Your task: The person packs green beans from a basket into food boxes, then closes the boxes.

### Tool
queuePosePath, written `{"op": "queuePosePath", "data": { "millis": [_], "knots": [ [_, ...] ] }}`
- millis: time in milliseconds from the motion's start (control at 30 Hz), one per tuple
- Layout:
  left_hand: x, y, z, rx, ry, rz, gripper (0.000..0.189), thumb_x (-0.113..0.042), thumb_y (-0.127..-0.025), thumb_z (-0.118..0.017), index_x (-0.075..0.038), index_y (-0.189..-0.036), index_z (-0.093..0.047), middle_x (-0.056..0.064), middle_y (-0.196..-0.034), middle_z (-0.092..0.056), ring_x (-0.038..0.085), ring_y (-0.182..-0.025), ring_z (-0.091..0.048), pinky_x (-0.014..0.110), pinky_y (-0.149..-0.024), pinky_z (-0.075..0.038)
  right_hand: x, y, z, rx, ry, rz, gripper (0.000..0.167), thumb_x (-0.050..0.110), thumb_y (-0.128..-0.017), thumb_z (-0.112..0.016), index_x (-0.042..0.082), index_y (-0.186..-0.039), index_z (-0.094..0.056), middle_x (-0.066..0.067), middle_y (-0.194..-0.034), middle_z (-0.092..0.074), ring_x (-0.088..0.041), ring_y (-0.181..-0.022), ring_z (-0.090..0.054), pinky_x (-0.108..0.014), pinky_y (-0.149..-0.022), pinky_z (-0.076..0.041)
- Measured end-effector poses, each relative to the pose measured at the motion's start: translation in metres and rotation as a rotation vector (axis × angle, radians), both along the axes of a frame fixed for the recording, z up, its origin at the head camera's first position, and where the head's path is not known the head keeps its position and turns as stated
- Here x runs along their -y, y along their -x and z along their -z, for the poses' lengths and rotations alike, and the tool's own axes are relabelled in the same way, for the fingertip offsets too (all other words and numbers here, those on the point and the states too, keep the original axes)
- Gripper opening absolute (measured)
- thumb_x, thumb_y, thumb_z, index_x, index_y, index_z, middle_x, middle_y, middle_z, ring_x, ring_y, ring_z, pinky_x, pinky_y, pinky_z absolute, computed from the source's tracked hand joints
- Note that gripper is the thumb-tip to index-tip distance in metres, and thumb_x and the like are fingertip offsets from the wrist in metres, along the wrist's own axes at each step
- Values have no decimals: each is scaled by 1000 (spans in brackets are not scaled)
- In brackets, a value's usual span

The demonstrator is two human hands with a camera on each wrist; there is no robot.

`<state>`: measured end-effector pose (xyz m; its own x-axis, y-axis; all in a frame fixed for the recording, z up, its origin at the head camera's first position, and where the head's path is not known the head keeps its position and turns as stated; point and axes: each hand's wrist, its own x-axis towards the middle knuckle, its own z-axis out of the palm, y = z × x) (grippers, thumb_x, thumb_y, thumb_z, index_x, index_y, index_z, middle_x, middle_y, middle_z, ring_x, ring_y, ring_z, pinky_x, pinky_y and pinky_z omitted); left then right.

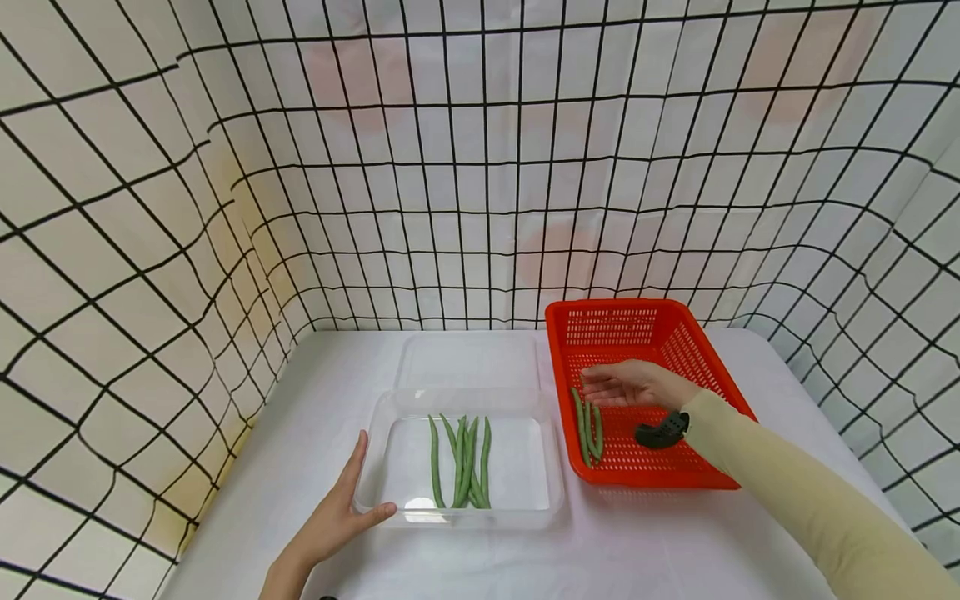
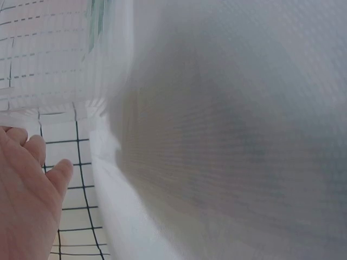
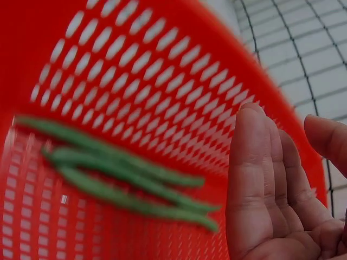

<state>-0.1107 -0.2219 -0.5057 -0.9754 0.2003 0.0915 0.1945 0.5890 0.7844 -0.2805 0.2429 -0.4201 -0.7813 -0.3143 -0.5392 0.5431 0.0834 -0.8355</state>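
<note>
Your right hand point(image 1: 630, 385) is over the red basket point(image 1: 660, 477), and the loose beans point(image 1: 582, 425) there are what matter: three of them, along the basket's left edge, reaching toward its near left corner. From your right fingertips they lie just beside and toward the near edge. Their long axes run roughly from far to near, alongside the left wall, so your fingers, pointing left, stand crosswise to them. Your right hand is clearly the nearer one. It holds nothing: the fingers are straight and close together, the thumb apart from them. No contact with the beans shows.

Your left hand point(image 1: 341, 512) is at the near left corner of the clear box point(image 1: 517, 520), thumb over the near rim and fingers spread away from it along the left wall; how firmly it presses, you cannot tell. In the box lies a second bunch point(image 1: 468, 458), also running far to near, some crossing.

For room, the basket's left wall stands close beside the beans, while its floor is open to their right. Box and basket sit near each other on the desk point(image 1: 660, 554), the basket's left rim between the two bunches. Behind the box lies a clear lid point(image 1: 468, 362), toward the desk's far edge.
</note>
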Motion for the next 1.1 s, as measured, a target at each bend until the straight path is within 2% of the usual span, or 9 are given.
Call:
{"op": "queuePosePath", "data": {
  "millis": [100,167,300,500,633,933,1100],
  "knots": [
    [0,0,0,1,-10,1,109,-38,-79,-77,-31,-153,3,5,-158,-3,35,-140,-8,63,-104,-16,-12,2,9,12,-11,14,27,17,-97,-57,-4,-112,-64,-20,-99,-67,-27,-86,-68,-42,-89,-46],
    [-1,0,-1,1,-11,2,109,-38,-79,-77,-31,-153,3,5,-158,-3,35,-141,-8,63,-105,-16,-19,3,15,19,-22,27,32,17,-97,-56,-6,-119,-61,-20,-100,-67,-28,-87,-68,-41,-89,-47],
    [0,1,-1,-6,-8,8,107,-38,-80,-76,-31,-153,2,6,-158,-3,35,-141,-8,63,-104,-16,-30,2,21,20,-22,43,50,19,-98,-55,-11,-136,-42,-22,-105,-66,-33,-97,-65,-42,-91,-45],
    [0,0,0,-13,-12,12,107,-38,-80,-76,-31,-153,2,5,-158,-3,35,-141,-7,64,-104,-16,-42,-3,27,13,27,63,55,19,-99,-52,-11,-141,-33,-27,-115,-61,-37,-104,-61,-44,-91,-44],
    [1,0,1,0,-15,6,109,-37,-79,-77,-32,-153,3,3,-158,-3,32,-141,-8,62,-105,-16,-46,-4,34,41,47,86,52,17,-99,-53,-11,-140,-37,-27,-111,-62,-36,-98,-64,-43,-88,-47],
    [1,0,2,9,-17,10,110,-36,-78,-78,-34,-152,4,1,-158,-3,30,-141,-7,62,-105,-16,-43,-1,48,34,-53,84,49,18,-100,-50,-14,-136,-38,-22,-98,-67,-30,-86,-68,-39,-81,-52],
    [1,0,2,9,-15,10,110,-37,-78,-78,-33,-152,3,0,-158,-3,29,-141,-7,61,-106,-16,-34,1,55,37,-88,47,45,15,-99,-51,-15,-133,-44,-21,-94,-68,-29,-83,-69,-39,-80,-52]
  ]
}}
